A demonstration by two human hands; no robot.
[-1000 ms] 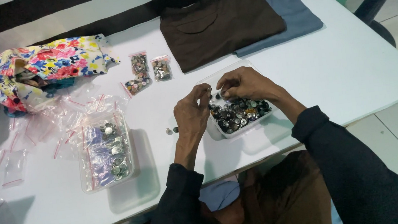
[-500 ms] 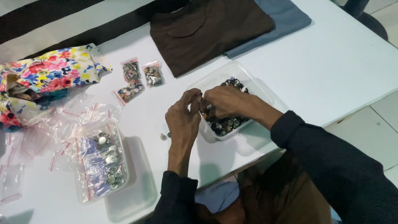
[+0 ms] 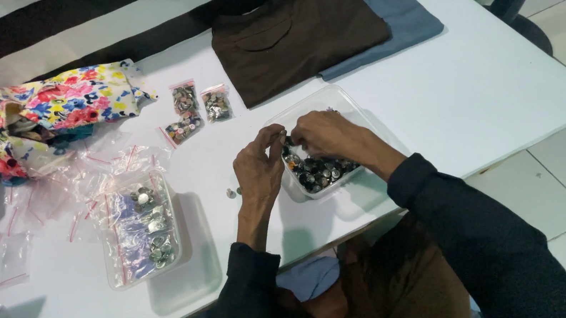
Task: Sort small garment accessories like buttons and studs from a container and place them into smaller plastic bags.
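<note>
Both hands meet over the near-left rim of the clear tub (image 3: 356, 110) of metal buttons (image 3: 320, 171) on the table (image 3: 489, 83). Left hand (image 3: 259, 169) and right hand (image 3: 327, 135) grips are pinched nearly closed, fingertips almost touching; what they pinch is too small to tell. The buttons lie directly under the right hand, nearer it.

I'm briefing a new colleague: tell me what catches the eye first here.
The two hands, left hand and right hand, meet fingertip to fingertip over a clear tub of metal buttons at the table's middle. At far left lies a bright floral bag; at the back, folded brown cloth lies over blue cloth.
</note>
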